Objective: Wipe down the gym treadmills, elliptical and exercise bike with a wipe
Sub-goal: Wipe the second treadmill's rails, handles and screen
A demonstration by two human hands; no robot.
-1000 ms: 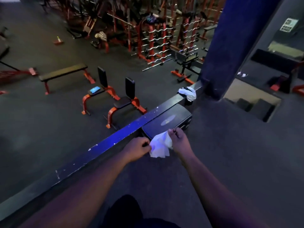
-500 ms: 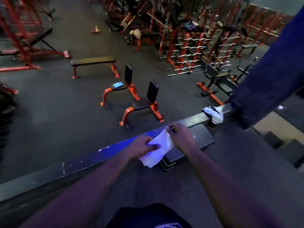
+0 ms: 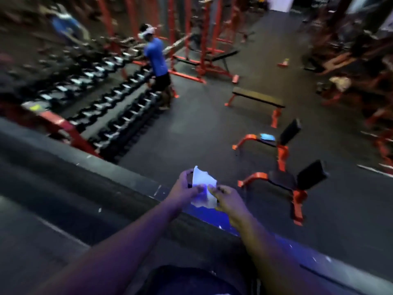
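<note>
A white wipe is stretched upright between both my hands, out in front of me above a dark ledge. My left hand pinches its left edge. My right hand pinches its lower right corner. No treadmill, elliptical or exercise bike shows in this blurred head view.
A dark ledge with a blue-lit edge crosses in front of me, with the gym floor below. A dumbbell rack stands left, where a person in a blue shirt works. A flat bench and two orange seat benches stand right.
My view has swung left: the blue pillar, black box and cloth on the ledge are gone, the dumbbell rack and a person appeared. Both hands still hold the wipe, now raised and spread.
</note>
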